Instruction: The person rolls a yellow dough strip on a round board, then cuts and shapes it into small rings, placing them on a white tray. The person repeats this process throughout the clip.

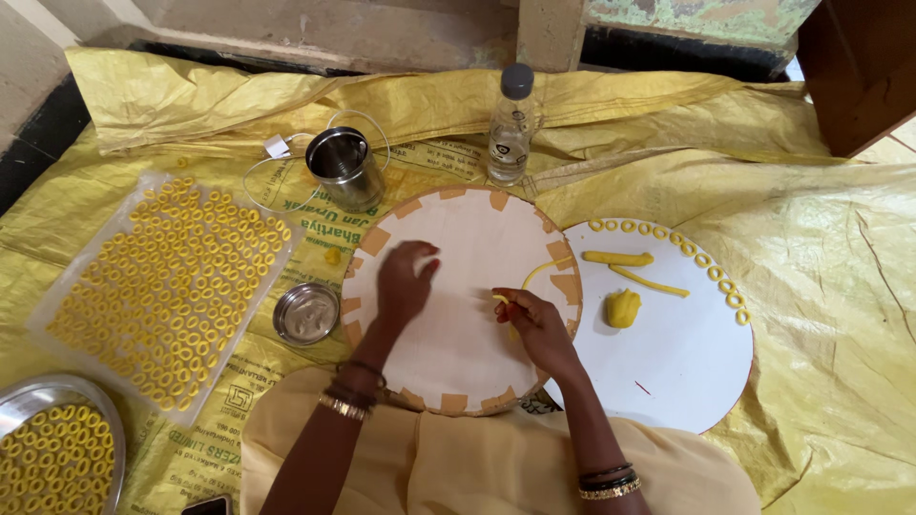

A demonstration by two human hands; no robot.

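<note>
My left hand (pixel 403 283) rests flat, fingers slightly spread, on a round pale board (pixel 458 229) with taped edges, holding nothing. At the board's middle, my right hand (pixel 534 322) pinches the near end of a thin yellow dough strand (pixel 540 271) that curves off toward the board's right rim. A white round board (pixel 673 358) to the right carries a dough lump (pixel 622 307), two rolled dough strips (pixel 632 265) and a row of small dough rings (pixel 708 262) along its far rim.
A clear sheet (pixel 62 286) at left is covered with several yellow rings. A steel plate (pixel 52 405) of rings sits at bottom left. A steel cup (pixel 343 167), small steel lid (pixel 305 313), clear bottle (pixel 511 124) and white cable (pixel 277 146) lie on yellow sacking (pixel 830 286).
</note>
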